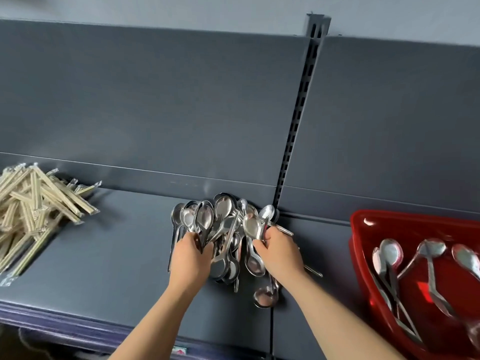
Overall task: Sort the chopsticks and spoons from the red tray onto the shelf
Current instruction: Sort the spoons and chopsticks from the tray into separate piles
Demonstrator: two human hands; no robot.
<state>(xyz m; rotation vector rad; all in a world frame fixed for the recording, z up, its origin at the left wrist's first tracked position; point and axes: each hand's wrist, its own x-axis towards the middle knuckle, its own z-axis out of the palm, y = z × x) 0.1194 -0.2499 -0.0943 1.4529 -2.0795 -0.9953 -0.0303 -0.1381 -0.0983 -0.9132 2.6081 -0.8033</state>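
A pile of steel spoons (226, 224) lies on the dark grey shelf (117, 255), near the slotted upright. My left hand (188, 258) grips several spoon handles on the pile's left side. My right hand (279, 252) holds spoons on the pile's right side, bowls pointing up toward the back panel. A heap of wrapped chopsticks (33, 211) sits at the shelf's far left. The red tray (363, 229) stands on the shelf at the right, with several spoons (426, 261) lying in it.
The grey back panel (155, 100) rises straight behind the shelf, split by a slotted upright (298, 113). One loose spoon (265, 297) lies near the shelf's front edge (78, 323). Bare shelf surface lies between the chopsticks and the spoon pile.
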